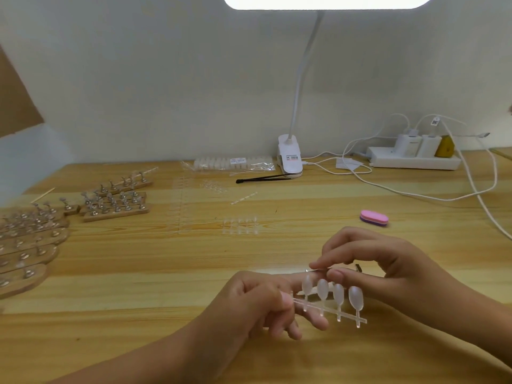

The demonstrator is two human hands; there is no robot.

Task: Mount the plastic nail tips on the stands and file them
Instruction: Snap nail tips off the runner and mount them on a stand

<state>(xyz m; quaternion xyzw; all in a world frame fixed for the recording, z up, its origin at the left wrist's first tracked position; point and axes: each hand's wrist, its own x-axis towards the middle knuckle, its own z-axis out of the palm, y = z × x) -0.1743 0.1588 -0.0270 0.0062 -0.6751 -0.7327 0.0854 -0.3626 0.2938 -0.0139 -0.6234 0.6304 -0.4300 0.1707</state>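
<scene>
My left hand (249, 309) pinches the left end of a clear plastic strip (329, 310) that carries several frosted nail tips, held just above the wooden table (138, 273). My right hand (382, 261) hovers over the tips' tops, thumb and forefinger closed on a thin metal tool (313, 270) whose dark end pokes out behind the thumb. Wooden stands with metal holders (116, 203) sit at the left, with more of them (27, 245) at the far left edge. A pink and purple buffer block (374, 217) lies beyond my right hand.
Loose clear strips of tips (240, 225) lie mid-table. A bag of nail tips (230, 163), a black stick tool (263, 178) and a clip lamp (289, 157) stand at the back. A power strip (412, 159) with white cables (471, 187) is at the right.
</scene>
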